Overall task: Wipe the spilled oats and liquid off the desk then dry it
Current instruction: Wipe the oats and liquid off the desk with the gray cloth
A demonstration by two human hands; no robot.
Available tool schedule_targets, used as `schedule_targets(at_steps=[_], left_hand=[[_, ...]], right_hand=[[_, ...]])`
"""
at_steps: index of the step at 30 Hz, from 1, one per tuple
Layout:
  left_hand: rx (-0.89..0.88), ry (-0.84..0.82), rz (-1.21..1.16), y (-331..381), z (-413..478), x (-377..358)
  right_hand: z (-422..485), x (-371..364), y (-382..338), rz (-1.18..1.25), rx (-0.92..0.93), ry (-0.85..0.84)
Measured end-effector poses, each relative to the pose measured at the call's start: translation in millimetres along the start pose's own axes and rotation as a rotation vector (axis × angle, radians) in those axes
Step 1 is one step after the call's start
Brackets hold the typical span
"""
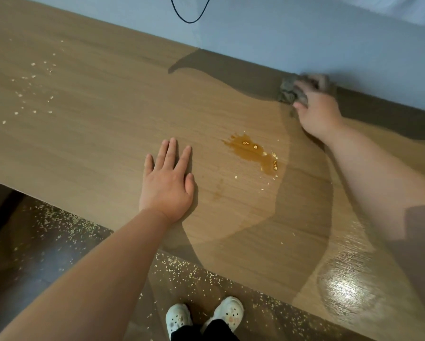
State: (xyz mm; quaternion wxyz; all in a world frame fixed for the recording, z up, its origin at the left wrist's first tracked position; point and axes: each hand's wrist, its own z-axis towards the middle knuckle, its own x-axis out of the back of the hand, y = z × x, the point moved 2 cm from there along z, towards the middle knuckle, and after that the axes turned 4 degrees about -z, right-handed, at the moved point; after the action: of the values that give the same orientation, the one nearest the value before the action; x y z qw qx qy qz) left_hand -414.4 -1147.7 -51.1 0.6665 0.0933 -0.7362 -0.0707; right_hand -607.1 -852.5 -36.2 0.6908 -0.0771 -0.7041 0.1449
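the right hand (316,108) is gripping a grey cloth (290,91) at the worktop's (95,114) far edge, against the wall (305,33). the left hand (167,183) is lying flat, fingers spread, grasping nothing, just left of the brown liquid (251,152) with oats (275,164) in it. loose flakes (34,77) are scattered far left and over the floor (46,242); a cable (189,13) is hanging on the wall.

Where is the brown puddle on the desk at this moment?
In the head view the puddle lies mid-desk, just right of the flat left hand and nearer the person than the right hand with the cloth.
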Motion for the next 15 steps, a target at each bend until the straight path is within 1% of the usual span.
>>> schedule_targets(at_steps=[2,5,7,9,11,12,14,15], left_hand=[[-0.001,0.01,-0.004,0,0,0],[-0.003,0.015,-0.012,0,0,0],[-0.002,0.016,-0.013,0,0,0],[-0.001,0.016,-0.012,1,-1,0],[-0.001,0.016,-0.009,1,-1,0],[-0.001,0.016,-0.007,1,-2,0],[0.001,0.013,-0.012,1,-1,0],[0.001,0.014,-0.014,1,-1,0]], right_hand=[[17,-7,-11,0.01,-0.055,0.018],[18,-12,-37,0.061,0.019,-0.014],[-2,-12,-55,0.115,0.138,-0.079],[-33,-15,-72,0.138,0.321,-0.146],[-62,-15,-82,0.086,0.478,-0.239],[-66,-15,-79,0.067,0.518,-0.285],[-58,-9,-71,0.079,0.497,-0.347],[-51,-7,-67,0.102,0.452,-0.334]])
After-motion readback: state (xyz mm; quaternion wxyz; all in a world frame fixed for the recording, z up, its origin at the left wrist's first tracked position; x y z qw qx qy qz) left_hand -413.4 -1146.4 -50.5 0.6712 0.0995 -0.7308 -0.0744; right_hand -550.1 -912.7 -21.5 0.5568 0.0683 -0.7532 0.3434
